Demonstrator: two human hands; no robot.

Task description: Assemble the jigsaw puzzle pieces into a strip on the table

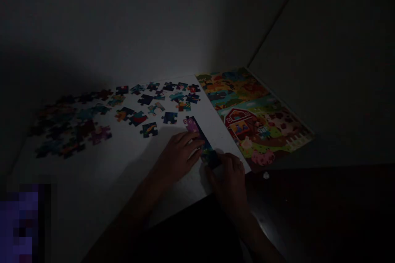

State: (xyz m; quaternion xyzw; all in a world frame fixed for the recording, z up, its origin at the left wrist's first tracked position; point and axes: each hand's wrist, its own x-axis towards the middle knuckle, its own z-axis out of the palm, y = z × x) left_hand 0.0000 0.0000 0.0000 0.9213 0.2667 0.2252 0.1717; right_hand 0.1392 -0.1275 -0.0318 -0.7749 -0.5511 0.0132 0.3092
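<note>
A strip of joined jigsaw puzzle pieces (202, 132), dark blue with a purple figure at its far end, lies on the white table (177, 197). My left hand (180, 155) rests across the strip's middle, fingers stretched out over its left side and partly covering it. At the near end, my right hand (231, 178) holds the dark corner puzzle piece (212, 159) between thumb and fingers. Just beyond my left hand lie a loose piece with an orange-yellow shape (149, 130) and a dark blue piece (169, 118).
Many loose pieces spread over the table's far side, with a dense heap (74, 125) at the left. On the right lies a picture sheet (268, 131) with a barn and animals. A wall (138, 28) stands behind the table. The light is very dim.
</note>
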